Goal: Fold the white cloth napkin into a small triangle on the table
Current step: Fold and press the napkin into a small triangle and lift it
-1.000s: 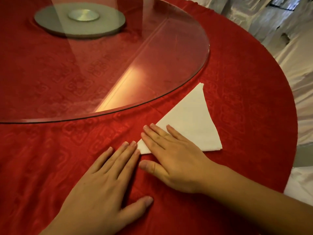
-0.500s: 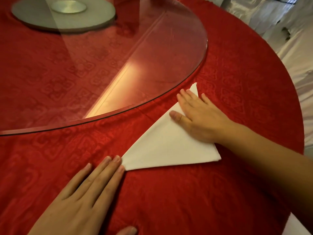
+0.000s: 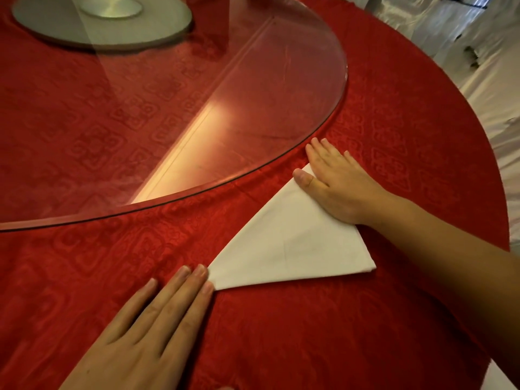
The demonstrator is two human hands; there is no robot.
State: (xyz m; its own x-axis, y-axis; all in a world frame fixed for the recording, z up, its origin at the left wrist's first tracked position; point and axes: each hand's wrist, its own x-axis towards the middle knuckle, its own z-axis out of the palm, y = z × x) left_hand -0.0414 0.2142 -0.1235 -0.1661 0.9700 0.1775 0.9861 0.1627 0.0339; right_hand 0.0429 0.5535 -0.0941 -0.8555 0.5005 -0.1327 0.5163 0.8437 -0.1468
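The white cloth napkin [image 3: 292, 246] lies flat on the red tablecloth [image 3: 309, 339], folded into a triangle. My right hand [image 3: 334, 184] rests palm down on the napkin's far corner, fingers together and reaching past the tip toward the glass edge. My left hand [image 3: 152, 327] lies flat on the tablecloth at the near left, its fingertips touching the napkin's near left point. Neither hand grips the cloth. The far tip of the napkin is hidden under my right hand.
A round glass turntable [image 3: 281, 80] on a grey metal base [image 3: 104, 21] covers the table's middle, its rim just beyond my right fingertips. The table's curved edge [image 3: 501, 192] runs along the right, with white draped fabric [image 3: 464, 46] behind it.
My right hand slid along the napkin from its near left corner to its far tip. My left hand stayed at the near left point. The view shifted slightly.
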